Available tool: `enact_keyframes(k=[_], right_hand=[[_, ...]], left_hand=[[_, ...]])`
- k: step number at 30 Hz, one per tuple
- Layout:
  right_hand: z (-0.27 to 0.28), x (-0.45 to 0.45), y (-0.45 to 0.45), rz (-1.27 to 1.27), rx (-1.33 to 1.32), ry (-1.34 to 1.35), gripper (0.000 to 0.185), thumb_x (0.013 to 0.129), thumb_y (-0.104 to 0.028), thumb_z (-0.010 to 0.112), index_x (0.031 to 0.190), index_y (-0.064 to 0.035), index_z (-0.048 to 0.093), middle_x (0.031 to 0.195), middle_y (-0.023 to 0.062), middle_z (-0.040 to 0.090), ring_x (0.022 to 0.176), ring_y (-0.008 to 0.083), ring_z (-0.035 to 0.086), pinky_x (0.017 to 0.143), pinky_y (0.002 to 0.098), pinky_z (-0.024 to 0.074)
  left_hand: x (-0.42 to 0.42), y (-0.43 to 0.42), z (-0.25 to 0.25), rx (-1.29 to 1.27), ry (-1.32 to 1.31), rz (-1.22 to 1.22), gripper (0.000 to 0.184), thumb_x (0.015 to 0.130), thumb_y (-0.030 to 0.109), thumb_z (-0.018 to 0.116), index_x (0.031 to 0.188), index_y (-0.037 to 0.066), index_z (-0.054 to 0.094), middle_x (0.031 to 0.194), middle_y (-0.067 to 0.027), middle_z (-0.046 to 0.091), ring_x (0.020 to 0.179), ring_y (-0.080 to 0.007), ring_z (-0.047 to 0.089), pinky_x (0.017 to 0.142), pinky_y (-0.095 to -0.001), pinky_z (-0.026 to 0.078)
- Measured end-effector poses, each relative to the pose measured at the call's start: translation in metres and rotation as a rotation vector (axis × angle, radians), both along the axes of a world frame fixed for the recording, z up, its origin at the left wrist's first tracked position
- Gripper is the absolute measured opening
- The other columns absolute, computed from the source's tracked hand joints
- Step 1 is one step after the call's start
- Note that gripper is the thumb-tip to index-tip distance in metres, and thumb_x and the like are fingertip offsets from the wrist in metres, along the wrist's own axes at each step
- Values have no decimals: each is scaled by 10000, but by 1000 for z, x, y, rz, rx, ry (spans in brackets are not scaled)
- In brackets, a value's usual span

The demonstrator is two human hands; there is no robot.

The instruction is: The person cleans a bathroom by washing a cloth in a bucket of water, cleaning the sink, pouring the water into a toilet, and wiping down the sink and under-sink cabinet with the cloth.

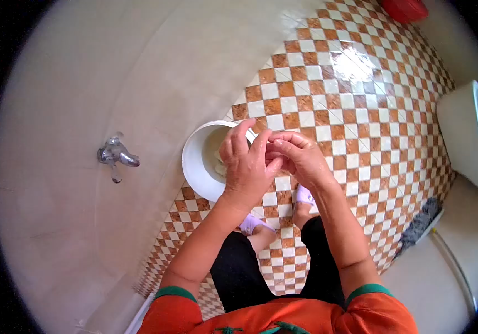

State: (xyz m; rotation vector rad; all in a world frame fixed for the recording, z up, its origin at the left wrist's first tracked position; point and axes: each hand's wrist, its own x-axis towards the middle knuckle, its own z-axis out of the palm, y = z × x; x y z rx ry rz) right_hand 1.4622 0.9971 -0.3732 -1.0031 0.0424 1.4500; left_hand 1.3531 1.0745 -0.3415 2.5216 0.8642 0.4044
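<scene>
My left hand [245, 167] is over the right side of a white bucket [195, 161], its bent fingers spread apart and its skin looking wet. Just right of the rim, my right hand [304, 160] meets the left index finger and thumb. Its own thumb and fingertips are pressed together in a pinch. Whatever is between them, if anything, is too small or hidden to make out. Inside the bucket is cloudy liquid, with a pale, soft-looking lump [220, 166] partly hidden behind my left hand.
A metal tap [117, 155] sticks out of the wall on the left. Brown-and-white checked tiles [322, 117] cover the floor, shiny at the upper right. On the right are a white basin-like fixture [464, 131] and a grey mop head [421, 222]. A red container [406, 8] is at the top.
</scene>
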Motion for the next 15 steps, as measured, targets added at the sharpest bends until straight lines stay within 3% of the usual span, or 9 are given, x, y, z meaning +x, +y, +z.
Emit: enact_keyframes(k=[1, 4, 8, 15], right_hand=[[12, 1, -11, -40, 17, 18, 177, 836, -117, 532, 970, -3, 552, 873, 109, 605, 793, 176, 605, 685, 272, 509], [73, 19, -45, -207, -3, 83, 163, 839, -112, 527, 963, -11, 556, 880, 100, 603, 790, 173, 605, 687, 277, 512], [150, 51, -99, -300, 72, 134, 166, 843, -108, 520, 969, -5, 549, 900, 108, 593, 814, 191, 602, 708, 303, 518], [280, 136, -204, -474, 180, 71, 311, 843, -125, 521, 1099, 44, 472, 1014, 163, 553, 914, 254, 576, 752, 343, 509]], left_hand=[[7, -10, 9, -10, 6, -28, 454, 602, 180, 708, 1017, 110, 539, 1161, -87, 379, 1092, -289, 344, 890, -439, 271], [32, -41, 53, 25, -75, 28, 189, 633, 138, 679, 803, 96, 606, 1107, -61, 432, 1058, -263, 386, 879, -428, 280], [70, -73, 129, -62, -188, -103, 89, 666, 91, 650, 750, 91, 623, 1099, -80, 440, 1037, -270, 398, 876, -390, 304], [166, -126, 278, -173, -154, -344, 124, 735, 143, 630, 801, 37, 635, 1130, -111, 450, 1068, -258, 411, 902, -348, 336]])
